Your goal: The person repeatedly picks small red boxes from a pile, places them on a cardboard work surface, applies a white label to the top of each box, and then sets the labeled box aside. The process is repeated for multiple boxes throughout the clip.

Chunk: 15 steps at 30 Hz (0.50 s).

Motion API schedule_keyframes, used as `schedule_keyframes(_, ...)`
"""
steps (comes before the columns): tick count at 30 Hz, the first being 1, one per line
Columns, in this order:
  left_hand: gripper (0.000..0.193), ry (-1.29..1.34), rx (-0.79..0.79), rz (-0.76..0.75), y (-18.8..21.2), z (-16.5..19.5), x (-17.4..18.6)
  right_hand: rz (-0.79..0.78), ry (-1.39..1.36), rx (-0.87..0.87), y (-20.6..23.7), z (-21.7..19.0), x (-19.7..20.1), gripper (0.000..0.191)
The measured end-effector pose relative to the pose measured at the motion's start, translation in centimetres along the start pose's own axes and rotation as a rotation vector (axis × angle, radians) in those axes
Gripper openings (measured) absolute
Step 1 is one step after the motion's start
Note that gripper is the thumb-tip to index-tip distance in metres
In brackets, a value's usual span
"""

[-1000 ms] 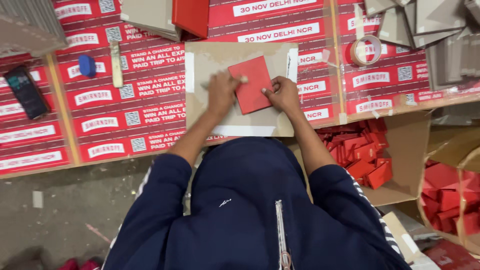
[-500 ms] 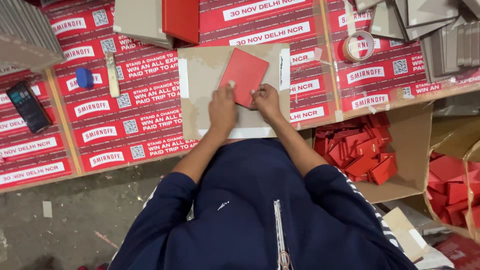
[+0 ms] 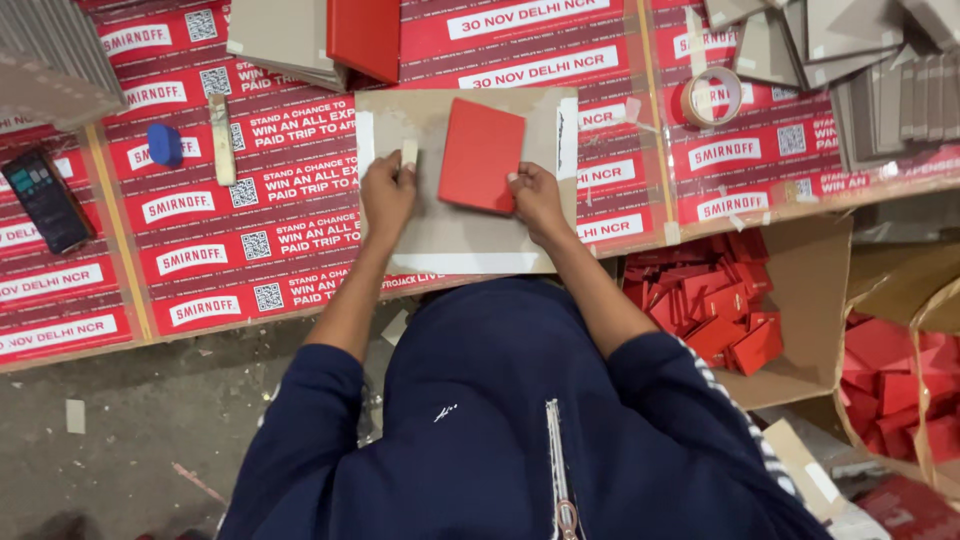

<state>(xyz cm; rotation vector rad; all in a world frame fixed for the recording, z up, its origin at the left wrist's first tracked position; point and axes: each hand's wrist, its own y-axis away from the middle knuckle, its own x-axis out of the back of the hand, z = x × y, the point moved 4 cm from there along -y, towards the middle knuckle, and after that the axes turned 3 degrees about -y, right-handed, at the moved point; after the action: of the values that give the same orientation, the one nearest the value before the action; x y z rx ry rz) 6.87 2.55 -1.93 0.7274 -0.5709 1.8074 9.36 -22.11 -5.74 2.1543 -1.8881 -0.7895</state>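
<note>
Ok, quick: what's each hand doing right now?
Left hand: closed on a small pale piece.
Right hand: fingers on the red card edge; grip cannot be told.

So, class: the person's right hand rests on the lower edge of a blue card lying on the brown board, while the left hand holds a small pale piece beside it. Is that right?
Not quite: the card is red, not blue. The head view shows the right hand at its lower edge on the brown board, and the left hand holding a small pale piece beside it.
</note>
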Motion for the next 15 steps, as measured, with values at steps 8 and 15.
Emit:
schedule_keyframes(8,0.04,0.204,-0.268,-0.421,2.6,8.6,0.2,-0.576,0.032,0.012,1.7,1.9,0.8,0.084)
schedule_keyframes(15,0.046,0.062,-0.451,-0.483,5.3,13.4,1.6,-0.14,0.705,0.405,3.9,0.9,1.0,0.068)
